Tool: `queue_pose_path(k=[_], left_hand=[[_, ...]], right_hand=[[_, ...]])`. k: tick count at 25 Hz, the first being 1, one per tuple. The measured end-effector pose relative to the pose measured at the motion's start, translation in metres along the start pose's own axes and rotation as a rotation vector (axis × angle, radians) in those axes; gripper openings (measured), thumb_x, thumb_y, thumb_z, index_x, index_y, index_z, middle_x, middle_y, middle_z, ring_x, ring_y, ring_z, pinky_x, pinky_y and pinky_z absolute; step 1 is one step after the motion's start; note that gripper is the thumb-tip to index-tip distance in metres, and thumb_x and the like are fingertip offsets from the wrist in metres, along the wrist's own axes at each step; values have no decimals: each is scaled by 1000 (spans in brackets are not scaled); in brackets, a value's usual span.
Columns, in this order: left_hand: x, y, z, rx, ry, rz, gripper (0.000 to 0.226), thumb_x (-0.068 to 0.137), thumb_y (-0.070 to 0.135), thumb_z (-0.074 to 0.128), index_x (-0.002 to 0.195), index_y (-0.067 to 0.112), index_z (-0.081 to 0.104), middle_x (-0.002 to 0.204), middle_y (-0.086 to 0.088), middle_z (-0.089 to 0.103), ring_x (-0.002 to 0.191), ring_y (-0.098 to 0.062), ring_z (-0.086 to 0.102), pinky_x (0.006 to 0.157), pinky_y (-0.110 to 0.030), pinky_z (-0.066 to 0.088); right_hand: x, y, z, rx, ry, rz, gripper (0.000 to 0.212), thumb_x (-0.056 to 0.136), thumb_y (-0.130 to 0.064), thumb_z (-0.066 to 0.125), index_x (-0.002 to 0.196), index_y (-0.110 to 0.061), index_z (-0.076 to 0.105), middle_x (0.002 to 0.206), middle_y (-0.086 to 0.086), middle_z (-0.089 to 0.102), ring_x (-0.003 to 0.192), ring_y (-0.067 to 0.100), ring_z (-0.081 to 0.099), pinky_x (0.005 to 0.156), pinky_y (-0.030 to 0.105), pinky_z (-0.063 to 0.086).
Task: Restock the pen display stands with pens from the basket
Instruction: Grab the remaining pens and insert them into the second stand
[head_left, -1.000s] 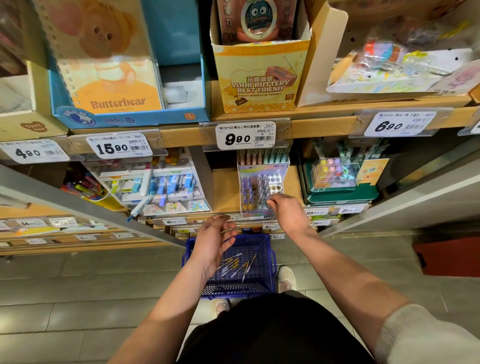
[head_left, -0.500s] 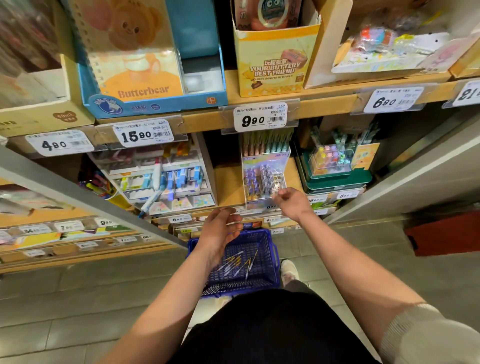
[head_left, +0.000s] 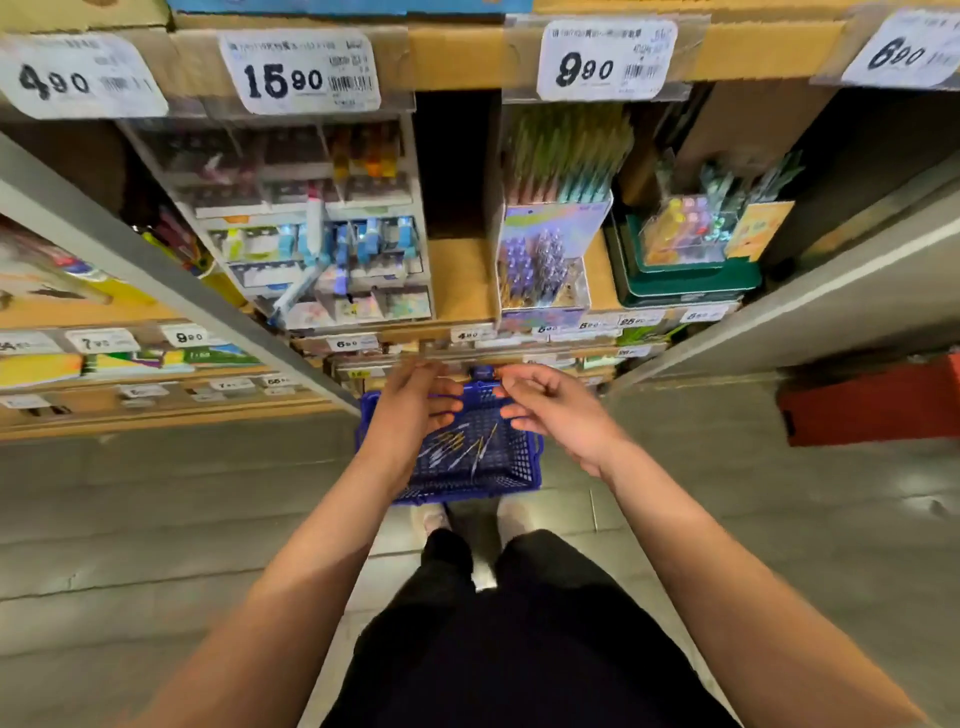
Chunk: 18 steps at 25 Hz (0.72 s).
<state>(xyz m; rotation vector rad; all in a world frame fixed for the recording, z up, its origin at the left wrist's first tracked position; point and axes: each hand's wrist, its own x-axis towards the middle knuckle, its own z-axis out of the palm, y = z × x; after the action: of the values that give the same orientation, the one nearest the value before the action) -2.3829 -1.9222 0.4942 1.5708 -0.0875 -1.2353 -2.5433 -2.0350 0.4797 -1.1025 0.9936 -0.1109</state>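
We are hovering the left hand (head_left: 410, 410) over the left rim of the blue plastic mesh basket (head_left: 524, 470) on the grey tiled floor (head_left: 156, 519), fingers curled loosely; whether a pen is pinched in them we cannot tell, too blurred. A second ago that hand was already at the basket, so little is changing there. The loose pens (head_left: 460, 447) are lying scattered in the basket bottom, near the middle.

The right hand (head_left: 550, 410) is what is changing: a second ago it was up at the clear acrylic pen display stand with the purple card (head_left: 543, 260) on the wooden shelf, touching its near front; now we are bringing it down over the basket's far right rim, fingers spread and empty, nothing gripped. The view is also dipping lower and closer to the shelf.

Our read: one placement at the stand is finished and we are reaching for the next pens. The stand's near rows look partly filled, so restocking is probably mid-way.
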Motion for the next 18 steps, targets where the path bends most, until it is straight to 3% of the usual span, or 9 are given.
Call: queue_pose_path(k=[5, 9, 14, 18], left_hand=[[29, -60, -16, -48, 159, -48, 15, 104, 16, 44, 106, 9, 58, 75, -4, 65, 58, -14, 60, 57, -22, 46], [73, -129, -24, -89, 229, -120, 10, 101, 13, 49, 96, 12, 58, 70, -3, 63, 59, -15, 58, 57, -24, 45], [165, -239, -48, -108, 224, -193, 15, 101, 14, 50, 89, 17, 58, 60, 5, 66, 51, -9, 60, 49, -16, 48], [265, -350, -77, -34, 201, -230, 17, 102, 16, 52, 87, 19, 59, 72, 1, 65, 60, -11, 60, 56, -21, 48]], right_hand=[[37, 69, -1, -47, -54, 93, 22, 100, -21, 60, 121, -15, 65, 98, -2, 74, 75, 9, 69, 65, 18, 55], [80, 145, -17, -141, -53, 149, 10, 102, -22, 58, 108, -24, 66, 96, -2, 74, 76, 10, 68, 67, 19, 55], [153, 261, -34, -211, -5, 226, 13, 99, -20, 63, 95, -29, 70, 94, 0, 73, 76, 11, 68, 72, 23, 56], [244, 373, -38, -290, -5, 295, 13, 97, -26, 65, 87, -29, 72, 89, -4, 72, 73, 7, 68, 76, 26, 57]])
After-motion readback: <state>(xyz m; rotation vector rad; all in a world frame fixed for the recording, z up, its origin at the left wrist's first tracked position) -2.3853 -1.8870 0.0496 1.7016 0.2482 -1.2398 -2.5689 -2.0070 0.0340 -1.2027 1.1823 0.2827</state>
